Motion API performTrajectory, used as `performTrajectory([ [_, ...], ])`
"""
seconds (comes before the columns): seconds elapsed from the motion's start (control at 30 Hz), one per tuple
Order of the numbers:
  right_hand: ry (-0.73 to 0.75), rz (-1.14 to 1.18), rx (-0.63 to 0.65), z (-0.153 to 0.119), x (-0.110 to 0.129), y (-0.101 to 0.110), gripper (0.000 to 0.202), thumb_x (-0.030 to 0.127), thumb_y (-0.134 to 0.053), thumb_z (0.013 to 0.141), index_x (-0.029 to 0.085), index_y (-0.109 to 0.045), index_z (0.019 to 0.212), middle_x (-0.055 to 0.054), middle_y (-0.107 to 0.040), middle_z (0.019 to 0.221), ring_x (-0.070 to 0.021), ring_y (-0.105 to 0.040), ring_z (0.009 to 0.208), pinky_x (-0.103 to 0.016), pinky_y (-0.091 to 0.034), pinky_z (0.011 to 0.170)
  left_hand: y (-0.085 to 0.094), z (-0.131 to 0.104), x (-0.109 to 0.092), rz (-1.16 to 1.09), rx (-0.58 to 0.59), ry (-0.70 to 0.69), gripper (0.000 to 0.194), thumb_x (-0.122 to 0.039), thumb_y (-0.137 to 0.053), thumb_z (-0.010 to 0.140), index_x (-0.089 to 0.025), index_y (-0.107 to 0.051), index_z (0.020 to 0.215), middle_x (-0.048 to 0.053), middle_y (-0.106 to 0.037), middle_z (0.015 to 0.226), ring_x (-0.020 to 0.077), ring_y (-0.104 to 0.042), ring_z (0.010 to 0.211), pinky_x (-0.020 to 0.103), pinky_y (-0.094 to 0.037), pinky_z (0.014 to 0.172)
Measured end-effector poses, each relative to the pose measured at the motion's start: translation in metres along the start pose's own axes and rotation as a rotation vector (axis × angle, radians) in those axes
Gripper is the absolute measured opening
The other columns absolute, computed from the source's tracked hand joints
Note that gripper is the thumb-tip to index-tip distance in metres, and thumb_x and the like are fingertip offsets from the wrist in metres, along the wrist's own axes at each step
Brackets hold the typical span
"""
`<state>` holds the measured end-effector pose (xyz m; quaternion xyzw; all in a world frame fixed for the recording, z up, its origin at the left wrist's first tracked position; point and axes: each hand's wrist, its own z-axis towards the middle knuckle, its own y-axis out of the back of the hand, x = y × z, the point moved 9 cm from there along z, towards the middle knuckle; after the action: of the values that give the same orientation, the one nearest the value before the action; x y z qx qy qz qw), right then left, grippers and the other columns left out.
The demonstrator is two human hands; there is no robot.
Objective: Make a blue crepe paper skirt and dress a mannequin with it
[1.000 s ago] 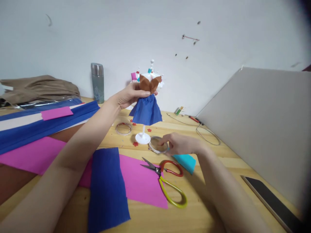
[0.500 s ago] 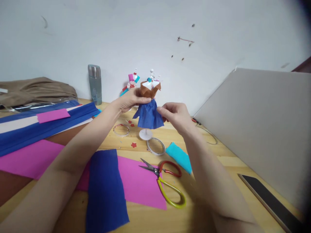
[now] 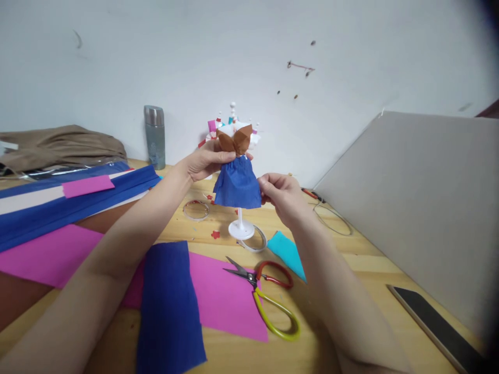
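A small white dress form on a round stand (image 3: 241, 229) wears a brown bodice (image 3: 234, 139) and a gathered blue skirt (image 3: 237, 183). My left hand (image 3: 212, 160) is closed around its waist, thumb across the front where bodice meets skirt. With thumb and fingers pinched, my right hand (image 3: 278, 191) holds the skirt's right edge. The form is raised toward me, its base tilted into view above a roll of tape (image 3: 262, 247). Behind it, partly hidden, are other small decorated forms (image 3: 211, 126).
Open scissors (image 3: 252, 279) lie on pink paper (image 3: 230, 296) beside a blue strip (image 3: 167, 311). A turquoise piece (image 3: 286, 252), a phone (image 3: 432, 322) and pliers (image 3: 311, 194) lie rightward. A flask (image 3: 155, 137) stands at the back. Layered coloured sheets (image 3: 88, 186) cover the left.
The dress form has turned so the bodice front faces me, and its base has swung nearer over the tape roll. Both hands keep their hold; my right hand has shifted slightly down.
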<state>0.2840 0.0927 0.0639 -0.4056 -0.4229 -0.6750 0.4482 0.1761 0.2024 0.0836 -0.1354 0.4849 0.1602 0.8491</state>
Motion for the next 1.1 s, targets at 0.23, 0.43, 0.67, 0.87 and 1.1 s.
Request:
performTrajectory([
  [0.23, 0.064, -0.113, -0.009, -0.009, 0.015, 0.000, 0.040, 0.053, -0.078, 0.069, 0.020, -0.059, 0.059, 0.001, -0.057, 0.054, -0.0112, -0.051, 0.050, -0.027, -0.042, 0.051, -0.006, -0.001, -0.006, 0.006, 0.038, -0.040, 0.055, -0.042, -0.090, 0.064, -0.019, -0.072, 0.111, 0.010, -0.076, 0.107, 0.0359, -0.066, 0.117, 0.053, -0.045, 0.108],
  [0.43, 0.348, -0.265, -0.276, -0.029, 0.053, 0.011, 0.018, 0.039, -0.073, 0.079, 0.024, -0.063, 0.073, -0.002, -0.063, 0.068, -0.0158, -0.054, 0.061, -0.032, -0.044, 0.057, -0.023, -0.002, -0.013, 0.019, 0.137, -0.072, 0.056, -0.042, -0.090, 0.064, -0.017, -0.070, 0.109, 0.011, -0.076, 0.101, 0.0357, -0.068, 0.113, 0.054, -0.044, 0.108],
  [0.67, 0.559, -0.469, -0.314, -0.052, 0.079, -0.002, 0.012, 0.034, -0.070, 0.085, 0.025, -0.065, 0.080, -0.002, -0.064, 0.076, -0.0164, -0.056, 0.066, -0.034, -0.048, 0.064, -0.040, -0.005, -0.015, 0.124, 0.147, -0.044, 0.062, -0.049, -0.088, 0.066, -0.017, -0.065, 0.114, 0.007, -0.073, 0.098, 0.0377, -0.066, 0.116, 0.050, -0.051, 0.099],
  [0.87, 0.584, -0.522, -0.337, -0.055, 0.084, -0.004, 0.017, 0.033, -0.069, 0.086, 0.024, -0.064, 0.073, -0.002, -0.063, 0.071, -0.0144, -0.053, 0.062, -0.031, -0.046, 0.060, -0.039, -0.004, -0.010, 0.148, 0.135, -0.054, 0.061, -0.055, -0.091, 0.058, -0.022, -0.069, 0.104, 0.005, -0.072, 0.098, 0.0316, -0.067, 0.113, 0.043, -0.053, 0.097],
  [1.1, 0.289, -0.260, -0.285, -0.039, 0.061, 0.002, 0.030, 0.046, -0.075, 0.074, 0.024, -0.057, 0.065, 0.000, -0.055, 0.059, -0.0139, -0.048, 0.055, -0.030, -0.040, 0.053, -0.049, -0.006, -0.011, 0.134, 0.181, -0.048, 0.059, -0.054, -0.093, 0.056, -0.018, -0.070, 0.097, 0.003, -0.071, 0.092, 0.0277, -0.068, 0.103, 0.036, -0.054, 0.089],
])
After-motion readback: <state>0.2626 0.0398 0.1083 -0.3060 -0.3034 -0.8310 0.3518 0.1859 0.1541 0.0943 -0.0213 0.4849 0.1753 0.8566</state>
